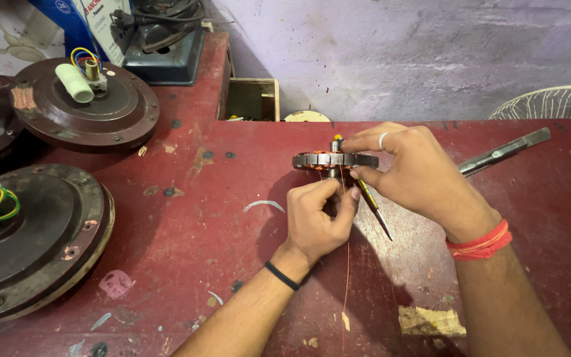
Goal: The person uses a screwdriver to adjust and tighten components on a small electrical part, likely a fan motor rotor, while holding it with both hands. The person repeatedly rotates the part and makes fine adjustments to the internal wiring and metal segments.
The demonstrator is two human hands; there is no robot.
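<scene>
A worn red table [186, 218] runs back to a pale purple wall [398, 53]. The left hand [315, 218] pinches thin copper wire [347, 277] beneath the ringed stator [334, 160], which the right hand [411, 175] grips from above along with a slim tool [375, 208]. Brown fan motor housings [31, 238] crowd the left edge, a metal bar [503, 152] lies right, and bare tabletop sits between.

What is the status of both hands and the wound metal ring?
Left hand pinching beneath stator ring. Right hand steadying its rim. Thin tool between hands.
</scene>
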